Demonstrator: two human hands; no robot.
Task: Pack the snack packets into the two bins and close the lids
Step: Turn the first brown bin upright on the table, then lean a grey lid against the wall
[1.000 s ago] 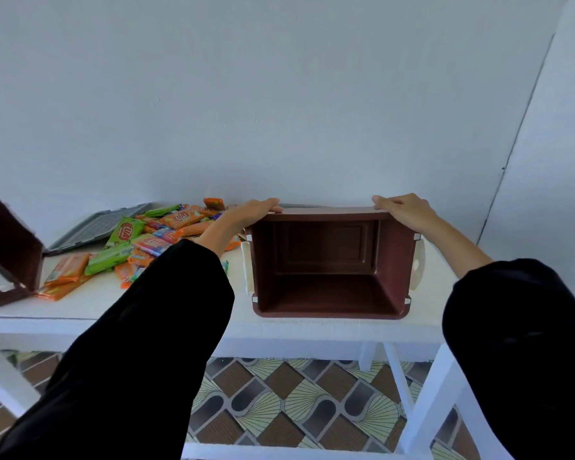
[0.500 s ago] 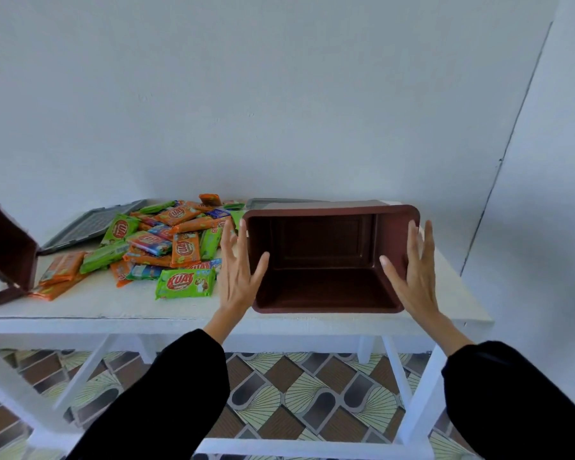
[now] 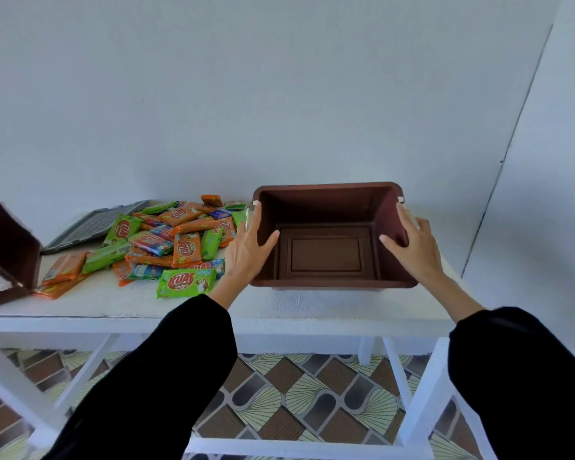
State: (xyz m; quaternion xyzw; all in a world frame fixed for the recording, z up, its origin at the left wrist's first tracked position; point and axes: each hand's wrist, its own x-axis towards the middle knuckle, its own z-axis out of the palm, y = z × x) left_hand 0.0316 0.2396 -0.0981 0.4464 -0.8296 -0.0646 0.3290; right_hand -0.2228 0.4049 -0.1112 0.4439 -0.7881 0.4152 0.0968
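A person standing at a white desk is steadying an empty brown bin, and the packing job is looking barely begun. The left hand is straddling the bin's left wall, thumb inside and straight fingers lying along the outside; whether that hand is actually squeezing cannot be told. The right hand is gripping the right wall, its fingers curling over the rim and the thumb reaching inside. The bin is sitting upright at the desk's right end, open side up, with nothing in it. The snack packets, orange, green and blue, are lying in a loose heap just beside the bin's left wall, none of them packed. A second brown bin is leaning tilted at the far left edge, cut off by the frame, its contents impossible to judge. One grey lid is lying flat behind the heap; no other lid is showing. Filling both bins and closing both lids appear to be waiting.
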